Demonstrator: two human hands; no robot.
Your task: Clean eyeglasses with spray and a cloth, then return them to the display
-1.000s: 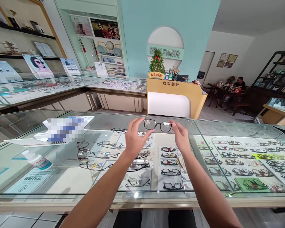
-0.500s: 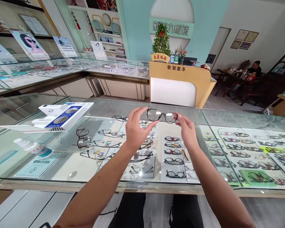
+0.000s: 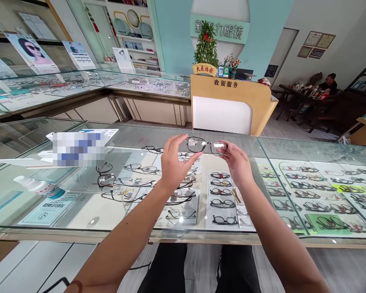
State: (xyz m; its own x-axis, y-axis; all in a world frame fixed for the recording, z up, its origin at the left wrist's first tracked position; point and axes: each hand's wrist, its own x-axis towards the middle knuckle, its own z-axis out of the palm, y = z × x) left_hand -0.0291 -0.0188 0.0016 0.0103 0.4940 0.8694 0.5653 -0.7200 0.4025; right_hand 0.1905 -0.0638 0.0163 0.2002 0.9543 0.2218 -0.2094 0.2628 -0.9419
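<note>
A pair of dark-rimmed eyeglasses (image 3: 208,143) is held up over the glass counter, lenses side by side. My left hand (image 3: 176,162) pinches the left end of the frame between thumb and fingers. At the right end, my right hand (image 3: 238,162) has its fingers behind the right lens and rim; its exact grip on the temple is partly hidden. Below my hands, on the counter top, lie several other eyeglasses, among them a dark pair (image 3: 140,168) left of my left arm.
The glass display counter (image 3: 134,134) spans the view, with rows of frames (image 3: 224,203) inside. At left are an opened box (image 3: 49,156), partly pixelated, and a spray bottle (image 3: 39,187). Beyond stands a wooden cashier desk (image 3: 232,87). A person (image 3: 329,84) sits far right.
My right fingers have shifted from the outer edge of the eyeglasses to behind the right lens. My left hand keeps its pinch. The view has tilted slightly.
</note>
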